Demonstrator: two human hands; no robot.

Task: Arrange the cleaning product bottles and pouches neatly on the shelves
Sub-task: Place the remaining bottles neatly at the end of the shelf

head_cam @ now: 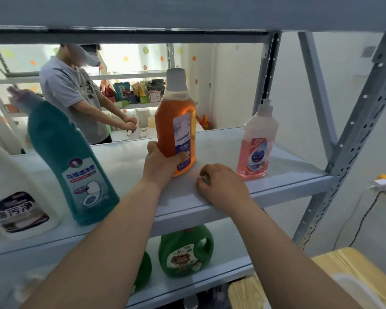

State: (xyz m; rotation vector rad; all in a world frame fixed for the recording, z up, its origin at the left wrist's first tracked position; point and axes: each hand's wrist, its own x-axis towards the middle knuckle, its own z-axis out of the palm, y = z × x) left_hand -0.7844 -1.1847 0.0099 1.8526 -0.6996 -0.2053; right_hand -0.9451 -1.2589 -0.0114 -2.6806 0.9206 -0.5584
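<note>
The left hand (pixel 163 162) has its fingers wrapped around the lower part of the orange bottle (pixel 176 130), which stands upright on the middle shelf (pixel 187 204). The right hand (pixel 221 186) rests loosely curled beside it, holding nothing. I think it is best to keep the bottle vertical and turn its label forward, in line with the pink bottle (pixel 256 143).

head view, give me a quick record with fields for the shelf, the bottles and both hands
shelf: grey metal shelf, four bottles standing on it
left hand: left hand grips orange seaways bottle low on its body
right hand: right hand rests on shelf front edge, fingers curled, holding nothing
right of orange: pink dish soap bottle, apart
left of orange: teal toilet cleaner bottle, then white jug
lower shelf: green detergent jug
</note>
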